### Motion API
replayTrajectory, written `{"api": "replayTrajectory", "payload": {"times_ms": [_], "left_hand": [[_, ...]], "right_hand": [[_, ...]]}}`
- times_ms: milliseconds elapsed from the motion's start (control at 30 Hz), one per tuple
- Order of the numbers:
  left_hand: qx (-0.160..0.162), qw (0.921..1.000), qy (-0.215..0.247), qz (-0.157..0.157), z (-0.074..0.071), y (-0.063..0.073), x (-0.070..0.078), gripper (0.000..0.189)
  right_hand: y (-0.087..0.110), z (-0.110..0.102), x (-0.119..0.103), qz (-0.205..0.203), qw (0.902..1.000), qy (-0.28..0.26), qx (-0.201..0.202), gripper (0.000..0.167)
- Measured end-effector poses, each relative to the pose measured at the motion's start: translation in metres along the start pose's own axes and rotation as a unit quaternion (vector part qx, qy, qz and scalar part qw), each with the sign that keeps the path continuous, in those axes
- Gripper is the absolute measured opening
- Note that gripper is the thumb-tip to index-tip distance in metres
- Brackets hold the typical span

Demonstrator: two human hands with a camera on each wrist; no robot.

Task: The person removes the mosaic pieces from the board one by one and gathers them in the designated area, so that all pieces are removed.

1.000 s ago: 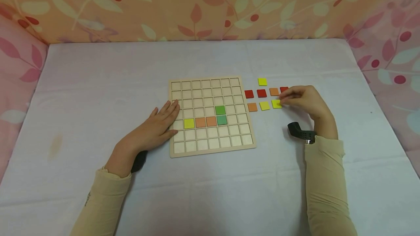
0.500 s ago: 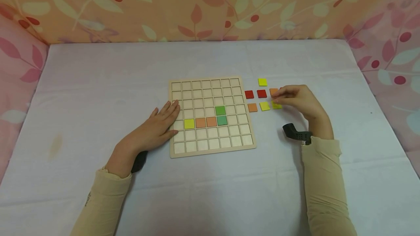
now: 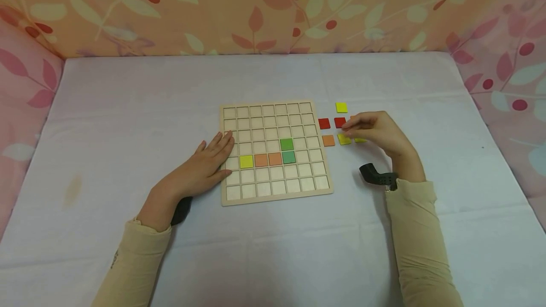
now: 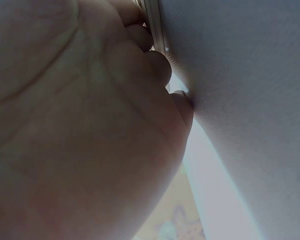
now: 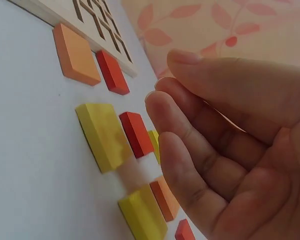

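My left hand [image 3: 197, 166] lies flat with straight fingers on the left edge of a wooden grid board [image 3: 276, 198]. My right hand [image 3: 381, 132] hovers over loose square tiles to the right of the board, its fingers gently bent and holding nothing. Below its fingertips in the head view is a yellow tile [image 3: 344, 140], and a red tile [image 3: 339, 121] lies beside them. The right wrist view shows thumb and fingers apart, with an orange tile [image 5: 76, 57] and a red tile [image 5: 113, 72] near the board's edge. Part of the tile group is hidden behind the right hand.
Set in the board are a yellow tile [image 3: 246, 161], two orange tiles [image 3: 260, 160] and two green tiles [image 3: 286, 144]. Another yellow tile [image 3: 341, 107] lies at the back of the loose group. A white cloth [image 3: 273, 245] covers the table, and a patterned curtain [image 3: 273, 11] stands behind.
My right hand has moved left across the loose tiles, from the far-right ones toward the middle ones. The left hand and the tiles have stayed in place.
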State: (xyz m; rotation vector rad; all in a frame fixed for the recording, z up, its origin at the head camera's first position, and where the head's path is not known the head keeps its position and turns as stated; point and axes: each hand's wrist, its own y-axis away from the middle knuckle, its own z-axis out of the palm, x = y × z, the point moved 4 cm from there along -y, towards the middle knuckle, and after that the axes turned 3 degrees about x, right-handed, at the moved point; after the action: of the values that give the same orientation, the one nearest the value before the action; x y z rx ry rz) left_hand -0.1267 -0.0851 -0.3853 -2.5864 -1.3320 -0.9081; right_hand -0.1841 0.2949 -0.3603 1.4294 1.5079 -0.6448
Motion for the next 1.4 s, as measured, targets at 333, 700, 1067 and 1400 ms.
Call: {"api": "replayTrajectory", "payload": {"times_ms": [333,700,1067,1400], "left_hand": [[0.002,1.0000,0.002,0.004,0.001,0.001,0.000,0.069],[0.008,0.9999,0.004,0.008,0.003,0.001,-0.001,0.070],[-0.002,1.0000,-0.004,-0.001,0.001,0.001,-0.001,0.069],[-0.002,1.0000,-0.008,-0.002,0.001,0.000,-0.001,0.070]], "right_hand": [[-0.002,0.015,-0.004,0.002,0.9997,-0.021,-0.015,0.020],[-0.002,0.029,-0.011,-0.013,0.9986,-0.015,-0.049,0.025],[-0.005,0.042,-0.015,-0.036,0.9955,-0.044,-0.076,0.023],[-0.006,0.056,-0.021,-0.041,0.9973,-0.028,-0.054,0.020]]}}
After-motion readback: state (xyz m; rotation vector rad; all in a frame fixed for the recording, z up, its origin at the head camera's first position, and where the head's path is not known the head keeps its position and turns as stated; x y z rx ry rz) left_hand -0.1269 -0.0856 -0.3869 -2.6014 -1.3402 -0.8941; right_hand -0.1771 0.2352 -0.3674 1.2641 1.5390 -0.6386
